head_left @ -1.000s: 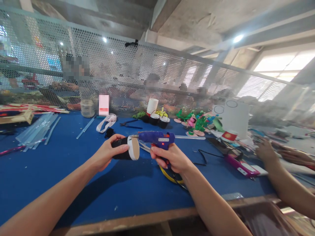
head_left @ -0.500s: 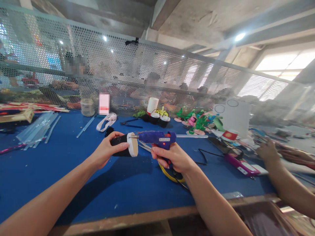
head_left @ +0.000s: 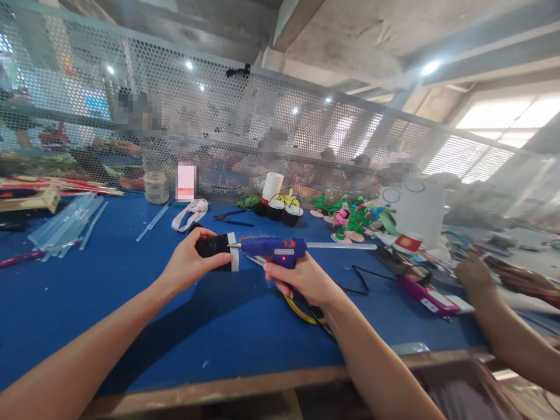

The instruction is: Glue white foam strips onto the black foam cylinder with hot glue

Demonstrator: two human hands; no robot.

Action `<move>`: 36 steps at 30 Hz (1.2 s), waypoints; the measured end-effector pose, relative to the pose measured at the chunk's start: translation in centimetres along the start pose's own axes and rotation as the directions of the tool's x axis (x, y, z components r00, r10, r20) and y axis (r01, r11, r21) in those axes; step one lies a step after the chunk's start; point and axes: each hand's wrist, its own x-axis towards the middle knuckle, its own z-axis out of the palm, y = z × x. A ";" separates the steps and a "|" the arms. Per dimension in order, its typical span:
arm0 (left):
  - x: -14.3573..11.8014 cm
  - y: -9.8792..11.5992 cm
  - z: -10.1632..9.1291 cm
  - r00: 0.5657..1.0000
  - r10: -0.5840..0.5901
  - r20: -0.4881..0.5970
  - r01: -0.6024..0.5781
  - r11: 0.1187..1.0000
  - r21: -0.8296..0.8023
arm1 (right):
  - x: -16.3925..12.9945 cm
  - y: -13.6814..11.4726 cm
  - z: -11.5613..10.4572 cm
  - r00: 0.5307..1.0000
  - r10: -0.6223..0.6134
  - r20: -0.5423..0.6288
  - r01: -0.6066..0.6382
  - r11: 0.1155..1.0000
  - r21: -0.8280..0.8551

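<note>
My left hand (head_left: 188, 261) is closed around a small black cup with a white rim (head_left: 235, 261), held on its side above the blue table (head_left: 175, 344). My right hand (head_left: 301, 277) grips a blue hot glue gun (head_left: 273, 248) with its red light lit. A clear glue stick (head_left: 341, 246) sticks out of the gun's back. The gun's metal nozzle meets the cup at the edge between black wall and white rim; whether glue is coming out is too small to see.
Behind lie pliers (head_left: 234, 220), a white ribbon (head_left: 190, 214) and black-and-white cups (head_left: 292, 214). Glue sticks (head_left: 65, 224) lie left, green craft pieces (head_left: 359, 221) back right. At right are a purple power strip (head_left: 429, 296) and another person's hand (head_left: 476, 277).
The cup has turned so its flat end no longer faces me and its white rim shows edge-on. The glue gun has shifted slightly left, its nozzle still at the rim.
</note>
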 end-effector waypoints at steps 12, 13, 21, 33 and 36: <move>-0.2 0.2 0.0 0.999 0.037 -0.015 -0.037 0.999 -0.020 | 0.3 0.0 -0.4 1.000 -0.015 -0.018 0.017 0.991 0.131; -0.2 0.1 0.0 0.999 0.038 -0.014 -0.038 0.999 -0.025 | 0.4 0.0 -0.4 1.000 -0.019 -0.022 0.022 0.989 0.148; -0.1 0.0 0.1 1.000 0.029 -0.008 -0.030 0.998 -0.063 | 0.3 -0.2 -0.4 1.000 -0.025 -0.012 0.027 0.981 0.190; 0.1 -0.6 0.2 0.982 -0.123 0.141 0.172 0.888 -0.427 | 0.3 0.0 -0.4 0.996 -0.045 0.074 0.024 0.965 0.261; 0.1 -0.7 0.3 0.972 -0.149 0.184 0.221 0.850 -0.479 | 0.1 -0.3 -0.3 0.995 -0.056 0.080 0.029 0.950 0.311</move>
